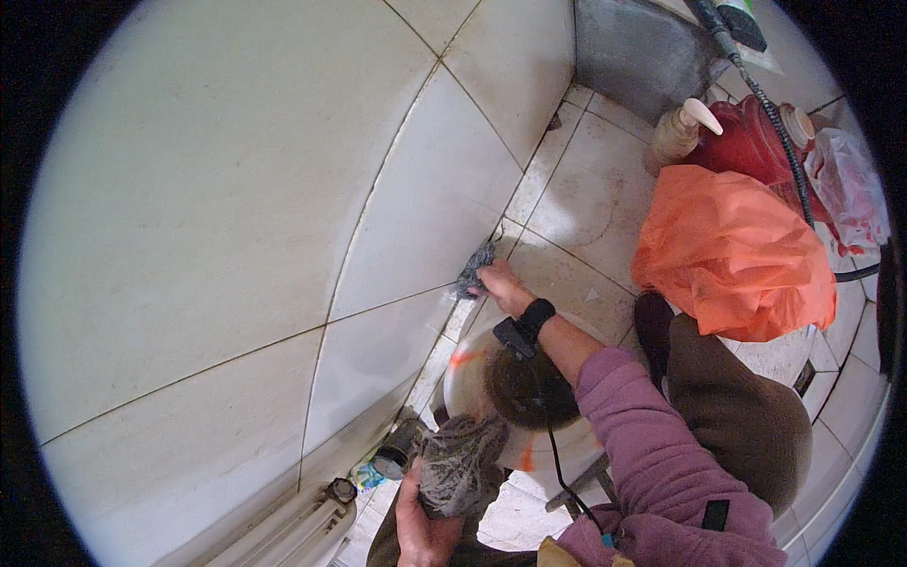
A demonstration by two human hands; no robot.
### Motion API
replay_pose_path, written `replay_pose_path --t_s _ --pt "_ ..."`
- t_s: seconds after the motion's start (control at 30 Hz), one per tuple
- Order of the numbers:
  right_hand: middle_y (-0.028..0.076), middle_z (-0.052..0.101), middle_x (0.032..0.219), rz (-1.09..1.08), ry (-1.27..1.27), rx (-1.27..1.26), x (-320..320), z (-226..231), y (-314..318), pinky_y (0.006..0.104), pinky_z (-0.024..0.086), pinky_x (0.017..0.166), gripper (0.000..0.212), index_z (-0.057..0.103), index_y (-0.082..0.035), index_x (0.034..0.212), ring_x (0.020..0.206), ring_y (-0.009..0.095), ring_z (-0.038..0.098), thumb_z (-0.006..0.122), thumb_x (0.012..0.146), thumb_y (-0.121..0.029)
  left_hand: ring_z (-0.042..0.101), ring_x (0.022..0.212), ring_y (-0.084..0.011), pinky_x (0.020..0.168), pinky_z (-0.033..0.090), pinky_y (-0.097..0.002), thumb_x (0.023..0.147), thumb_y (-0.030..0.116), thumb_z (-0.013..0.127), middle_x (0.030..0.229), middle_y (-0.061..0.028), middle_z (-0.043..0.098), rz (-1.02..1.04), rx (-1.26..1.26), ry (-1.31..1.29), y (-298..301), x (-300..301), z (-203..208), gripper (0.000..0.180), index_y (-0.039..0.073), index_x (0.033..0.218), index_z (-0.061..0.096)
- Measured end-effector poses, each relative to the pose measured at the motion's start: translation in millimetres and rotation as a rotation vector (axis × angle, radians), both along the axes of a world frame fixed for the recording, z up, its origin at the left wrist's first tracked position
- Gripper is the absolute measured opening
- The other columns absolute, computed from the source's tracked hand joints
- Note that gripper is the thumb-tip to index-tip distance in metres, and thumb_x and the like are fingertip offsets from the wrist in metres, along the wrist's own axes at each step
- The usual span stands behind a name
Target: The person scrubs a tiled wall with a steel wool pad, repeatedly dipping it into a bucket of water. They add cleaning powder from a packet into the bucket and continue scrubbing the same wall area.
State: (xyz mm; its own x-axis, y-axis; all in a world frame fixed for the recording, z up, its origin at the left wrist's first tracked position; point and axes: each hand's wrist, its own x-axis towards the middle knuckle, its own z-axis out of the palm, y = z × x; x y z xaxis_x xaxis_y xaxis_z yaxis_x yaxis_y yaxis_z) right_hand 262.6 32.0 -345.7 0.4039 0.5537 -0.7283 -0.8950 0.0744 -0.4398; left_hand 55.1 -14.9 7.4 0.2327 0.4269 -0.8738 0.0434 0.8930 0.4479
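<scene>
My right hand [503, 286] is closed on a crumpled dark grey scrubbing wad [475, 268], pressed against the foot of the white tiled wall [397, 227] where it meets the floor. In my left hand [420, 524], low in the view, is a larger bundle of grey stringy fibre [463, 465], with the thumb along its side. Between the two hands stands a round whitish basin [460, 378] with orange marks and a dark middle, partly covered by my right forearm. A black strapped device [525, 329] sits on my right wrist.
On the right, an orange plastic bag [732, 250] lies before a red container [751, 142] and a pump bottle [674, 135]. A black hose [789, 142] hangs there. Pale ribbed metal [307, 520] and a dark cylinder [397, 450] line the wall at lower left.
</scene>
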Motion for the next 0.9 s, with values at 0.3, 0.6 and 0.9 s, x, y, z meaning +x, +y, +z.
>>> replay_pose_path --t_s 0.3,0.6,0.9 --pt "0.005 0.061 0.097 -0.314 -0.214 -0.115 37 -16 -3 0.0375 0.055 0.081 0.021 0.057 -0.005 0.106 0.090 0.020 0.059 0.049 0.087 -0.003 0.055 0.117 -0.0304 0.104 0.041 -0.0441 0.096 0.033 0.047 0.128 -0.0156 0.058 -0.021 -0.008 0.002 -2 5 0 0.045 0.001 0.128 0.054" --pt "0.008 0.061 0.096 -0.358 -0.163 -0.011 21 -15 -3 0.0374 0.057 0.074 0.012 0.059 -0.003 0.097 0.087 0.021 0.062 0.054 0.086 -0.005 0.056 0.116 -0.0271 0.103 0.041 -0.0436 0.093 0.030 0.056 0.126 -0.0109 0.060 0.015 -0.037 -0.029 -2 -2 -2 0.043 0.004 0.128 0.054" --pt "0.005 0.060 0.090 -0.083 -0.084 0.038 -48 58 11 0.0337 0.052 0.070 0.014 0.058 0.000 0.099 0.081 0.017 0.059 0.053 0.086 -0.002 0.057 0.114 -0.0284 0.101 0.044 -0.0429 0.093 0.031 0.054 0.125 -0.0140 0.060 0.027 0.017 0.020 -3 -3 -3 0.044 0.002 0.127 0.054"
